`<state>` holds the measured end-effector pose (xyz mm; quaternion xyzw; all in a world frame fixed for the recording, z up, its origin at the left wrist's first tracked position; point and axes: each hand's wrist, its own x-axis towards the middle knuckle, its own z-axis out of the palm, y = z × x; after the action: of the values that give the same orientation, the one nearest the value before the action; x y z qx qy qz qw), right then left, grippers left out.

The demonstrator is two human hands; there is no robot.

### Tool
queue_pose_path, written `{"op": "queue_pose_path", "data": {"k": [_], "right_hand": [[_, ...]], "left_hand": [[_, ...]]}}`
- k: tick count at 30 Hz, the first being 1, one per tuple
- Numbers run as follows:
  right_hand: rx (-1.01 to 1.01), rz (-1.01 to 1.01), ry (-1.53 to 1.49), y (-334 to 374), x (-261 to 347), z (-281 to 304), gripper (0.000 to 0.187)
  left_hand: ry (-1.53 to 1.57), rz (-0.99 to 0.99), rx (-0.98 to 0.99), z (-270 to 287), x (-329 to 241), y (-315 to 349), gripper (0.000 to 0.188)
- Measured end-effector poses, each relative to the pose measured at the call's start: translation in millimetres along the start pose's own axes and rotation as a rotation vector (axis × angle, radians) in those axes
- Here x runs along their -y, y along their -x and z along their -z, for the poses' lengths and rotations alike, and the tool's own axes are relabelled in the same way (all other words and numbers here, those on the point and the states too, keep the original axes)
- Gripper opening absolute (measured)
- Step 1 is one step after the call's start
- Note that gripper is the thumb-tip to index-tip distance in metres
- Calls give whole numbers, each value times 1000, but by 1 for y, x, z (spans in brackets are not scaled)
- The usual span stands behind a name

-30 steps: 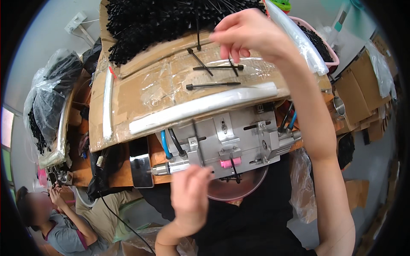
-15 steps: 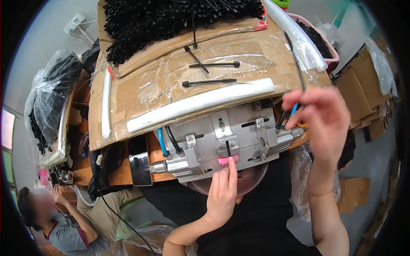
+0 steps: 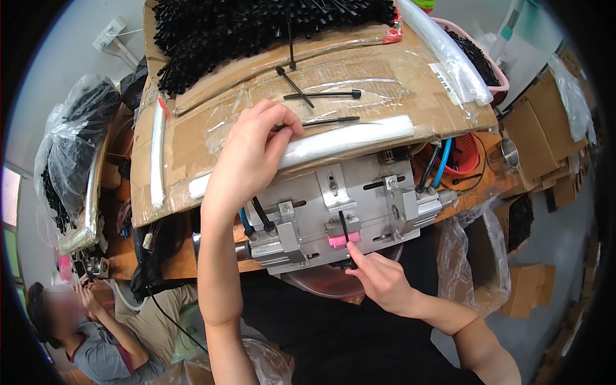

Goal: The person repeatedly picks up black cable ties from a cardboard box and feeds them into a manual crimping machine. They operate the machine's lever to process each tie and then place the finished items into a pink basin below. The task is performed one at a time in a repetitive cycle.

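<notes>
Our hands have swapped places within the last second. The left hand (image 3: 253, 154), which a second ago sat low at the front of the metal fixture (image 3: 340, 215), now reaches up over the cardboard sheet (image 3: 192, 144) and curls its fingers (image 3: 282, 125) at a loose black cable tie (image 3: 321, 120) lying just above the white foam strip (image 3: 346, 138); the fingertips touch it, but we cannot tell whether it is truly gripped yet. The right hand (image 3: 382, 282), which was up among those ties a second ago and beside the fixture half a second ago, is now down at its front edge, loosely curled, the forefinger and thumb pinching the lower end of an upright black tie (image 3: 344, 232) seated at the pink block (image 3: 343, 240).

So one tie now stands in the fixture, and the left hand is at the next. Two more ties (image 3: 321, 95) lie on the cardboard, and the large heap of black ties (image 3: 256, 32) sits beyond. Blue and black hoses (image 3: 443, 163) run into the fixture's right side, above the wooden bench (image 3: 478, 189). Another person (image 3: 83, 333) sits at lower left.
</notes>
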<state>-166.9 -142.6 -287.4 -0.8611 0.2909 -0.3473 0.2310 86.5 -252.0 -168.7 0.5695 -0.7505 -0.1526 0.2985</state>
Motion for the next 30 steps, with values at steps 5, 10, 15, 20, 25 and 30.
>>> {"op": "queue_pose_path", "data": {"k": [5,10,15,20,25,30], "right_hand": [[33,-48,52,-2,5,2,60],[48,163,238,-78,19,53,44],[-9,-6,695,-276,-10,58,23],[282,-227,548,-329,-28,49,11],[125,-48,-256,-271,-5,101,27],[-172,-136,-607,-191,6,131,22]], "left_hand": [[118,-13,45,9,-2,5,12],[111,-65,47,17,3,20,19],[-52,-170,-106,6,-16,34,36],[-246,-75,-155,-41,-66,104,62],[-270,7,-116,-115,-89,166,59],[-280,32,-18,-136,-89,157,71]]}}
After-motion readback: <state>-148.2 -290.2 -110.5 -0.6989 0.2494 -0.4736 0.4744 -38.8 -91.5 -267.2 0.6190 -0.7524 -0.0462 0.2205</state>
